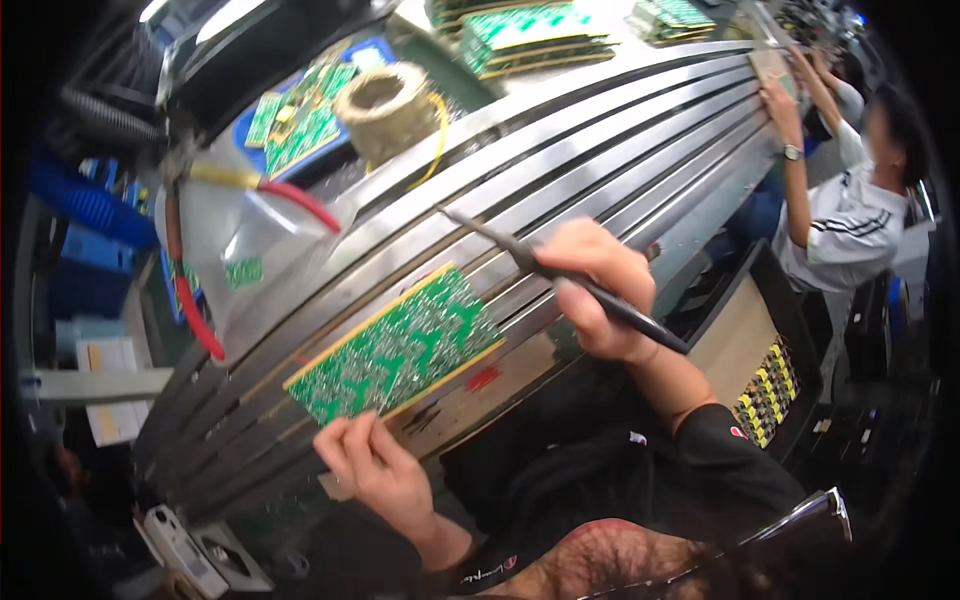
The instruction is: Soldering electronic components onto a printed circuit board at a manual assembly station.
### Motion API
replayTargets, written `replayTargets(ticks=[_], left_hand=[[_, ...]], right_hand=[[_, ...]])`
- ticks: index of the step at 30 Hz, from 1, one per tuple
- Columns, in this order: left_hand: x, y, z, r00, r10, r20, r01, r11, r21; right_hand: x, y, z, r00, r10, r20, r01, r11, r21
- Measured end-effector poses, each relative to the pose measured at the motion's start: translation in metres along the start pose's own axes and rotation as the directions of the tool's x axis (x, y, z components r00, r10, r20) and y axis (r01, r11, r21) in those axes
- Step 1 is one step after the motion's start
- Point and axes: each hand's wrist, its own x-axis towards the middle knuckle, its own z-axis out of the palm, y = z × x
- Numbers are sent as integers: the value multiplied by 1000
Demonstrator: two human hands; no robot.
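A: Clenched tight around a dark pen-shaped tool (pixel 636 317) with the right hand (pixel 600 280)! Aiming where?

B: Forward and leftward from that grip, with the tip just past the far edge of the green circuit board (pixel 400 345) in this view. Not obviously touching anything.

A: And with the left hand (pixel 385 475)?

B: Curled at the board's near edge, lower and further left than the tool grip. Pinching or merely steadying? Impossible to make out from here.

A: So, for the board: lying across the metal rails (pixel 600 150), just ahead of the left fingertips, left of the right fist. And which step?

B: Probably handwork on the board, poised between touches. Spotted beyond the left hand, too: a tool with red handles (pixel 305 205). Behind the right wrist: a black tray (pixel 735 345).

A: Next move?

B: Calls, seemingly, for steadying with the left, then swinging the tip gently down to the chosen spot.
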Motion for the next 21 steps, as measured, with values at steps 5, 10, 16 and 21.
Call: replayTargets(ticks=[5, 10, 16, 21], left_hand=[[-15, -4, -11, 997, -41, 64, 44, 998, -39], [-19, -10, -7, 999, -6, 32, 5, 999, 54], [-11, -16, 6, 996, 10, -92, -4, 998, 65], [1, -10, 16, 990, 141, -10, -141, 990, 28]], right_hand=[[84, 23, 4, 984, -168, 65, 178, 962, -208], [111, 54, 13, 857, -474, 205, 495, 641, -586], [45, 37, 11, 958, -218, 185, 270, 904, -333], [-9, 12, 8, 997, -44, 56, 44, 999, -4]])
